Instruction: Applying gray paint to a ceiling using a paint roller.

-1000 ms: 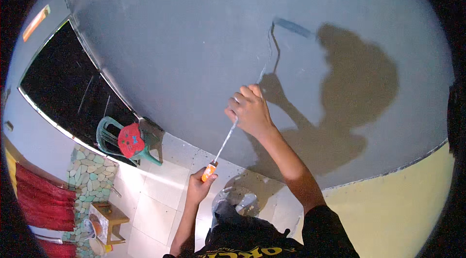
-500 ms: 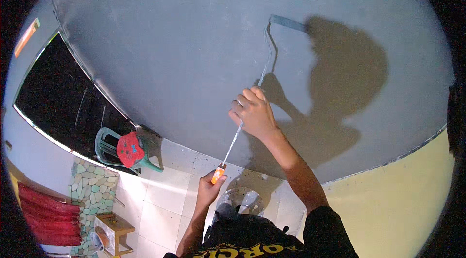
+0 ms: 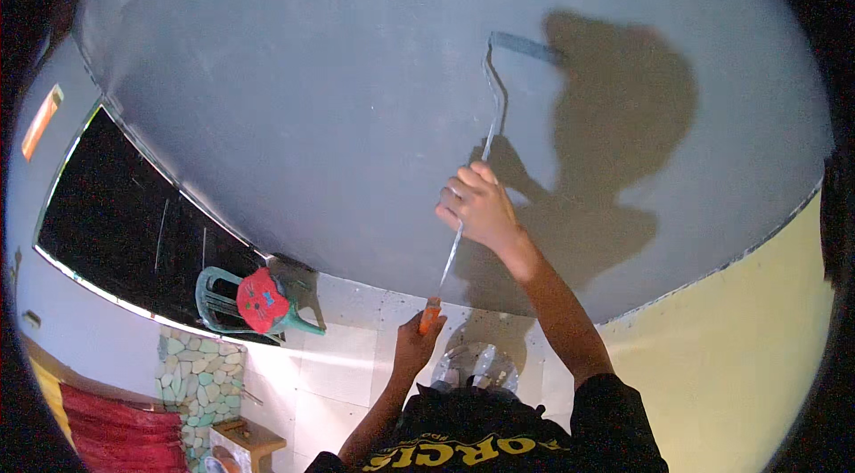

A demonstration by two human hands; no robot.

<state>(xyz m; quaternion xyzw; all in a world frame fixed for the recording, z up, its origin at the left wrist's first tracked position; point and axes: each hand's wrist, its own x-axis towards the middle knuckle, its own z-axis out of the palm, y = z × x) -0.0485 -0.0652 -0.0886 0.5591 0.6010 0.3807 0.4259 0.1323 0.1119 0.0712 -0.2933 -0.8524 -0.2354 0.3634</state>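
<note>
I hold a long-framed paint roller [image 3: 524, 46] with both hands. Its narrow roller head lies against the grey-blue wall [image 3: 294, 126]. Low down, my left hand [image 3: 415, 346] is closed around its orange handle. Farther up, my right hand [image 3: 482, 206] wraps its fingers round the paint-specked metal rod. Beyond that hand the rod bends before meeting the roller head. A shadow of a head and arms falls on the wall, touching the roller's right end.
A green plastic chair [image 3: 216, 297] with a red cushion [image 3: 261, 299] stands at the left by a dark opening [image 3: 134, 224]. Below are a wooden stool [image 3: 254, 439], red cloth [image 3: 116, 424] and stone-patterned surface [image 3: 200, 384]. A round, clear-looking container [image 3: 503, 366] is near my feet.
My view has shifted, so the chair and dark opening appear farther right and lower. Both hands appear farther right, and the rod stands more upright. My grip is the same.
</note>
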